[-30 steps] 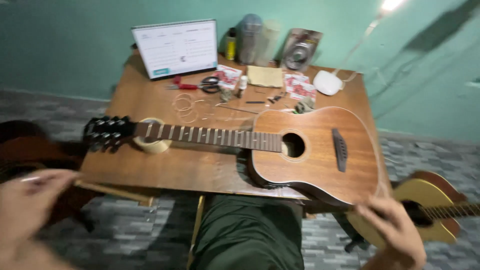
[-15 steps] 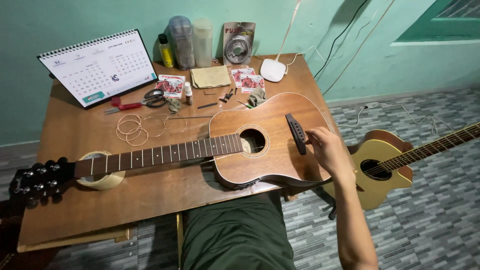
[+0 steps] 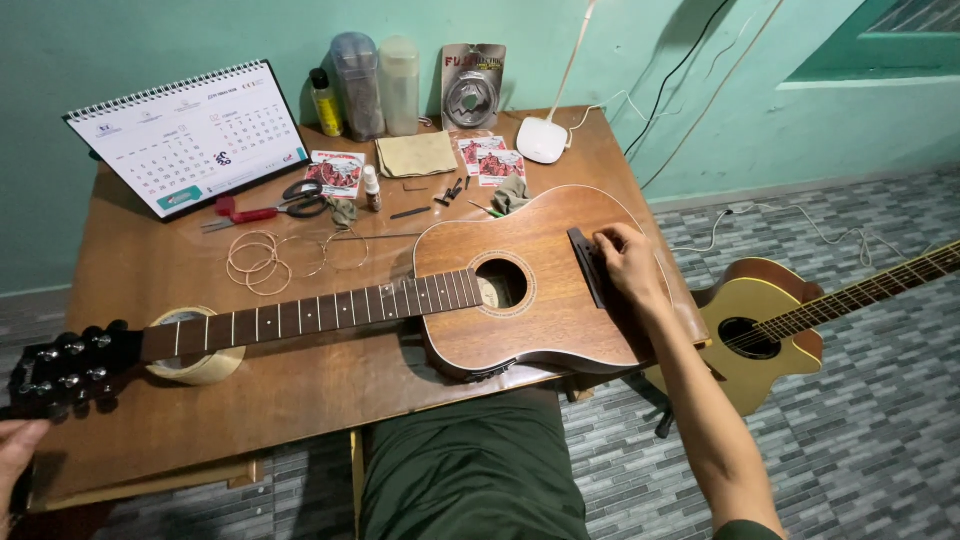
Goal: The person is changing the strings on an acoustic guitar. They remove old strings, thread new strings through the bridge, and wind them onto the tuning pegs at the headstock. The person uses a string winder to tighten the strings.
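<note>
While the brown guitar (image 3: 530,290) lay flat across the wooden table (image 3: 300,390), neck to the left and body to the right, we pinched at its dark bridge (image 3: 587,265) with our right hand (image 3: 628,262), fingertips closed there; on what, we couldn't tell. Our left hand (image 3: 18,450) rested open beside the headstock (image 3: 62,370). We judged stringing was in hand; it called for threading. It carried no strings and looked glossy.
</note>
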